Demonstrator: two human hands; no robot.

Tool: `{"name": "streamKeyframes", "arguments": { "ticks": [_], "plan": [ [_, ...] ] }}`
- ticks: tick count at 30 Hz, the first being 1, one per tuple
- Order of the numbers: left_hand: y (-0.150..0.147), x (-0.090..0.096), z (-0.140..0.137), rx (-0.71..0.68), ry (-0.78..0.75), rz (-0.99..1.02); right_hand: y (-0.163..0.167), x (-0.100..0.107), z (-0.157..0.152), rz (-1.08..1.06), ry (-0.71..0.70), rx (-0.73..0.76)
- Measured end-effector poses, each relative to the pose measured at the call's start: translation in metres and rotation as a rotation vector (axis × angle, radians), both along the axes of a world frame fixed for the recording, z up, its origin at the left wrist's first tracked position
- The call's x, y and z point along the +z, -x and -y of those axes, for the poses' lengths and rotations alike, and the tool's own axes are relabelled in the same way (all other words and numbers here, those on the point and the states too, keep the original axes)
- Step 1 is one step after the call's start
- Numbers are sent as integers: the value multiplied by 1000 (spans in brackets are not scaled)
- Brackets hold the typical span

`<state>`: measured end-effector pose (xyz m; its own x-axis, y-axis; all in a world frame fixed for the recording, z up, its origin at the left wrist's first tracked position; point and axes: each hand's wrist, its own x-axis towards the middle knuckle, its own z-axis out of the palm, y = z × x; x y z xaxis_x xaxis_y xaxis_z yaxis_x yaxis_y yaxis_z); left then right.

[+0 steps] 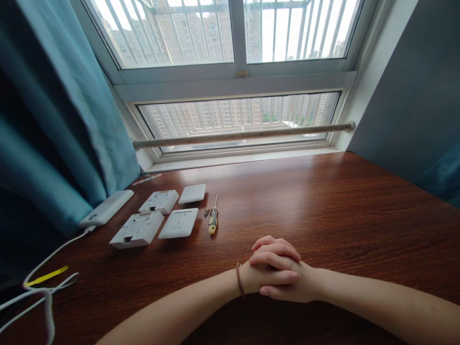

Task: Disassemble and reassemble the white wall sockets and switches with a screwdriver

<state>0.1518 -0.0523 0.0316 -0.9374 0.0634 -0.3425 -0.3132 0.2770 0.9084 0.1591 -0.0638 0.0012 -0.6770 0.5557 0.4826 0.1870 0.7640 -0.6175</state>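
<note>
My left hand (264, 277), with a brown band on its wrist, is clasped with my right hand (305, 282) over the table's near edge. Their fingers are interlaced and closed, and no object shows between them. Ahead and to the left lies a screwdriver (213, 219) with a yellow and black handle, its tip pointing away. Several small screws (207, 212) rest beside its shaft. Left of these are a white socket faceplate (178, 224) and a second white plate (192, 193). Two white mounting boxes, a nearer one (137, 230) and a farther one (158, 201), sit beside the plates.
A white power bank (107, 209) lies by the blue curtain (104, 163), with a white cable (53, 256) plugged in. A yellow strap (46, 276) is on the cable. Beyond the brown wooden table (287, 201), a metal rail (244, 136) crosses in front of the window.
</note>
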Motion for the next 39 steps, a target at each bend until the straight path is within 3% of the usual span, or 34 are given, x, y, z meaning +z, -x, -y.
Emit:
{"name": "streamKeyframes", "arguments": {
  "ticks": [10, 21, 26, 29, 33, 35, 36, 39],
  "plan": [
    [4, 0, 9, -136, 66, -13, 1, 0, 1, -21, 26, -1],
    [6, -11, 16, -354, 225, -204, 0, -1, 0, -12, 19, 0],
    [9, -17, 22, -457, 218, -222, 1, -1, 0, -16, 31, 4],
    [21, -23, 26, -718, 220, -254, 1, -3, 0, -36, 57, 3],
    [69, -22, 21, -1451, 227, -288, 1, -8, -2, -96, 121, -5],
    [102, -18, 13, -1589, 216, -282, 1, -10, -3, -99, 148, -4],
    [117, -15, 10, -1815, 203, -264, 1, -11, -3, -95, 156, -2],
    [139, -10, 5, -1979, 188, -256, 1, -11, -3, -90, 168, 2]
  ]
}}
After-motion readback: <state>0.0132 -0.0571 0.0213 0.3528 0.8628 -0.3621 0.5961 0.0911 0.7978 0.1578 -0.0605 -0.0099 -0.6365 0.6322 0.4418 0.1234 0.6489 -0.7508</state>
